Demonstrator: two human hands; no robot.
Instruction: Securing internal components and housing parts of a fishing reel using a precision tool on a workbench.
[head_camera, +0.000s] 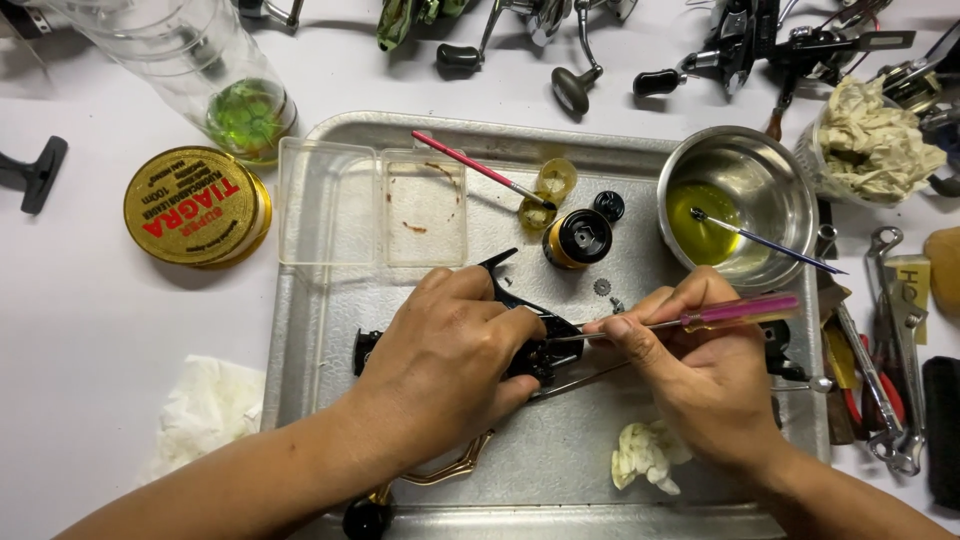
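Sitting on the white worktop (90, 320) is a big metal tray (560, 480), and both hands are working over the middle of it. The left hand (440, 370) is pressing down on a black fishing reel body (535, 345), with its fingers wrapped tight around it so it is lying flat on the tray. The right hand (700, 375) is pinching a screwdriver (700, 318) with a pink see-through handle, and the thin metal tip is poking into the side of the reel body. A gold handle arm (450, 468) is sticking out below the left wrist.

Farther up the tray, a steel bowl (775, 165) is holding yellow oil with a small brush (765, 242) leaning in it. A clear plastic box (372, 205) is lying open beside a pink brush (475, 167). A gold and black spool (577, 238) is standing near a tiny gear (601, 287). A crumpled bit of tissue (645, 455) is lying by the right wrist.

I think the screwdriver tip might be slipping off the little screw if the right hand is pushing at a slant, and that could be scratching the reel or jabbing the left fingers close by. Tiny parts like the gear could be rolling away if the tray is getting bumped.
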